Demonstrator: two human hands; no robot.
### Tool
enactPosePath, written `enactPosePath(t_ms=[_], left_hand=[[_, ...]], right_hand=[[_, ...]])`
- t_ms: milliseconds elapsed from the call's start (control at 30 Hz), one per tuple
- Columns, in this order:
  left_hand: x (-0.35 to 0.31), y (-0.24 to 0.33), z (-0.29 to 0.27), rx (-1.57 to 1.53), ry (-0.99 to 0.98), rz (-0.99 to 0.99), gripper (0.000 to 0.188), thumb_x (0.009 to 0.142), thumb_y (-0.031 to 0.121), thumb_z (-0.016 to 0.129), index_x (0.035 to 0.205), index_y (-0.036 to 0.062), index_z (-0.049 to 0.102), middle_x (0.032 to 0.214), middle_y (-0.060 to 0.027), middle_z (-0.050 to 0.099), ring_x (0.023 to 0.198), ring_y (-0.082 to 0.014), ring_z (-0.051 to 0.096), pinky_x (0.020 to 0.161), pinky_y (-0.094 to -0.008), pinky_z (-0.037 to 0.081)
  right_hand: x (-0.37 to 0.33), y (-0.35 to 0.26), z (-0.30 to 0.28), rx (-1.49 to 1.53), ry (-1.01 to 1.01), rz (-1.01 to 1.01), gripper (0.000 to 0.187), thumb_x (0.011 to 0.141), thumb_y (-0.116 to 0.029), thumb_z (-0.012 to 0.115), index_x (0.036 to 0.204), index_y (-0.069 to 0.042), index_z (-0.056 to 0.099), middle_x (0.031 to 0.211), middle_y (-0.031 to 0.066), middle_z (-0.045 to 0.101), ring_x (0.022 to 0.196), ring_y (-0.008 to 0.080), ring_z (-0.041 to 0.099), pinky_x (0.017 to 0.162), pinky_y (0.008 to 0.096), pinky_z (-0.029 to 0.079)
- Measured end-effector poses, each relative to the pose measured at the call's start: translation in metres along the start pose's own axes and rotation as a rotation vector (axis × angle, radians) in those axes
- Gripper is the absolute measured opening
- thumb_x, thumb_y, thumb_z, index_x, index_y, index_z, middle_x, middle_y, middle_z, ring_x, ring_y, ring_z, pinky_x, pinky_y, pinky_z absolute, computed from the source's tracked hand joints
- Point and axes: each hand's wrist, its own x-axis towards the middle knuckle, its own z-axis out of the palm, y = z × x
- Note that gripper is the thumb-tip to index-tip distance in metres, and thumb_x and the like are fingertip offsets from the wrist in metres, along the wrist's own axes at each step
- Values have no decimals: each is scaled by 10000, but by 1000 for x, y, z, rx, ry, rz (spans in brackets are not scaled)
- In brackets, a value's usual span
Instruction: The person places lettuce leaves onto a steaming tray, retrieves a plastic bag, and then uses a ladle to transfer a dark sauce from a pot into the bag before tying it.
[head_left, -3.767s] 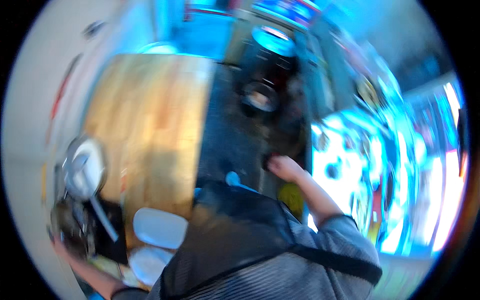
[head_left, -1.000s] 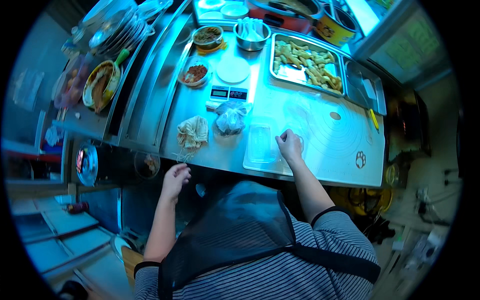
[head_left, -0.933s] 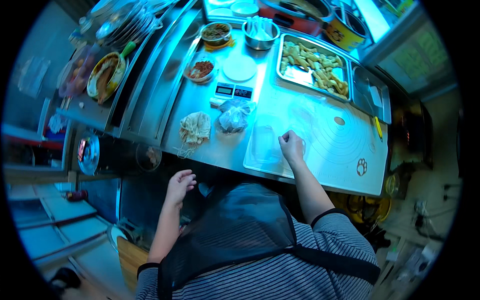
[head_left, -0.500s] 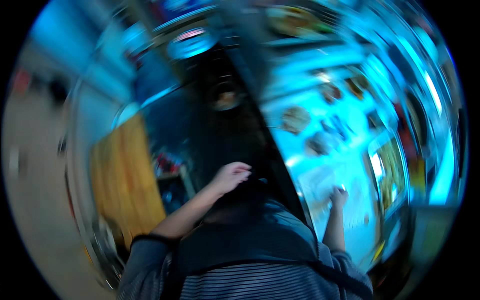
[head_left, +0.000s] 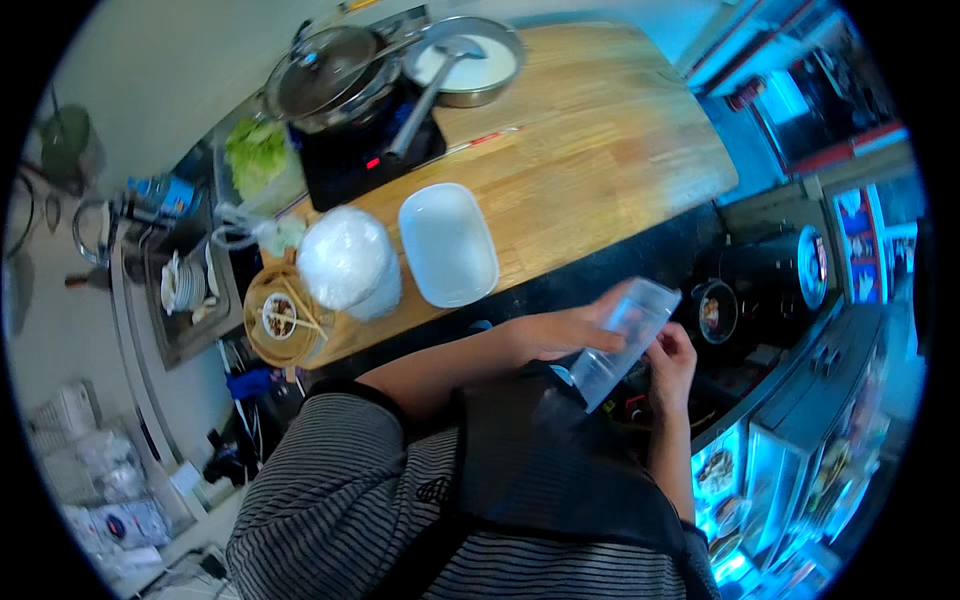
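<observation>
My left hand point(head_left: 585, 331) is closed around a clear plastic container point(head_left: 628, 340), which I hold tilted in front of my apron, thumb on its near face. At the container's right side my right hand point(head_left: 672, 362) has its fingers curled against the edge; some fingertips are hidden. A white rectangular dish point(head_left: 449, 246) stands on the wooden counter point(head_left: 590, 130), left of and beyond my hands. Beside it sits a white, plastic-wrapped bundle point(head_left: 345, 258).
A lidded pot point(head_left: 325, 75) sits on a black induction cooker point(head_left: 375, 150). Right of it is a metal pan point(head_left: 470, 60) of white liquid with a ladle. A bamboo basket point(head_left: 268, 345) with chopsticks stands at the counter's near left corner, by a sink point(head_left: 180, 345). Lettuce point(head_left: 257, 155) lies further back.
The view has swung round from the blue-lit work surface to the wooden counter. My hands have come together on the clear plastic container; before, they were apart and blurred.
</observation>
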Motion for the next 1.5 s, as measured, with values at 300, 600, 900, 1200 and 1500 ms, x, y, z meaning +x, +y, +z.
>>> enactPosePath(t_ms=[300, 600, 900, 1200, 1500], left_hand=[[-132, 26, -11, 44, 627, 324, 966, 717, 35, 692, 1475, 139, 102, 1288, -135, 432, 1181, -267, 473, 993, -419, 386], [-240, 25, -20, -120, 996, 524, 1063, 653, 254, 788, 1470, 114, 123, 1323, -204, 393, 1214, -327, 432, 975, -460, 402], [-292, 44, -22, -321, 722, 905, 1005, 711, 480, 675, 1461, 77, 140, 1381, -284, 296, 1273, -468, 319, 1043, -578, 297], [-315, 65, -39, -247, 697, 973, 935, 767, 572, 590, 1434, 37, 212, 1420, -321, 238, 1316, -479, 259, 1039, -592, 289], [-343, 66, -26, -193, 915, 1067, 782, 795, 488, 573, 1358, -4, 342, 1314, -210, 426, 1218, -421, 423, 996, -541, 381]], right_hand=[[41, -55, 158, -44, -543, 120, 92, 801, -7, 681, 814, 9, 591, 684, 43, 608, 586, 97, 560, 532, 228, 468], [78, -81, 213, -7, -651, 77, 114, 839, -47, 638, 783, -49, 539, 687, 19, 578, 590, 93, 554, 519, 237, 471], [139, -2, 268, -350, -640, -139, 145, 788, -100, 701, 759, -7, 593, 632, 25, 583, 545, 92, 542, 496, 253, 456], [137, 2, 285, -395, -573, -131, 196, 795, -155, 698, 733, -1, 594, 594, 51, 575, 515, 129, 556, 496, 277, 459], [80, -73, 328, -614, -639, -309, 455, 815, -388, 654, 1035, 0, 567, 944, 219, 636, 842, 352, 623, 748, 411, 492]])
